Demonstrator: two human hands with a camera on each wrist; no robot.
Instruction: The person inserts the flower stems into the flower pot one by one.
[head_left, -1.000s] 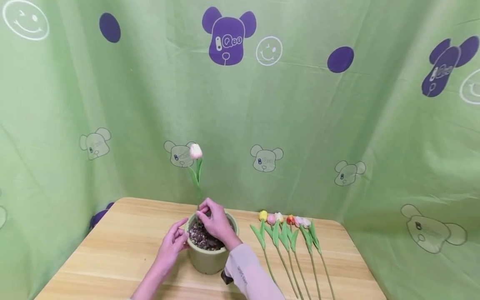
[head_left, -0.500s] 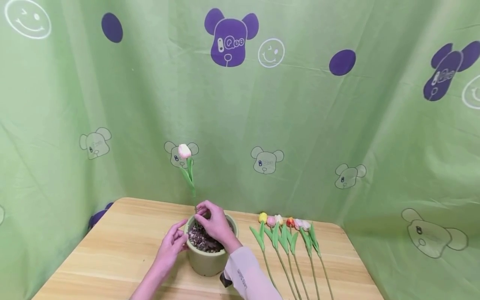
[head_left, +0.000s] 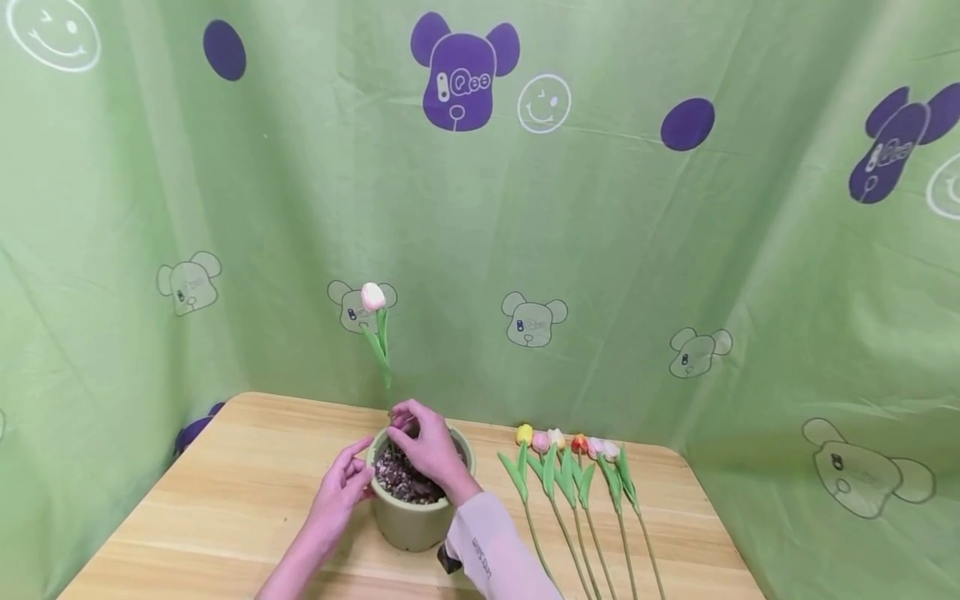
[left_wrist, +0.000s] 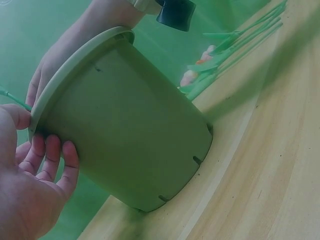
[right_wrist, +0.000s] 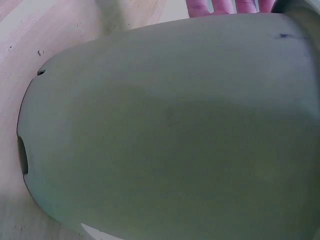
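Note:
A green flowerpot (head_left: 411, 525) with dark, speckled soil (head_left: 405, 482) stands upright on the wooden table. From the soil's far left side rises a pink-and-white tulip (head_left: 372, 297) with green leaves, leaning slightly left. My right hand (head_left: 427, 442) reaches over the pot and pinches the tulip's stem low down, near the rim. At the pot's left side my left hand (head_left: 341, 487) holds the rim; in the left wrist view its thumb lies at the rim and its curled fingers (left_wrist: 52, 152) touch the wall below. The stem's lower end is hidden. Flowerpot wall (right_wrist: 175, 130) fills the right wrist view.
Several loose tulips (head_left: 577, 483), with yellow, pink, white and red heads, lie side by side on the table (head_left: 225, 492) right of the pot. A green patterned curtain (head_left: 600, 208) hangs behind and at both sides.
The tulip's head has swung left over the last second, then barely shifted. My right hand has moved slightly left and down with the stem. The left hand and pot stay nearly in place.

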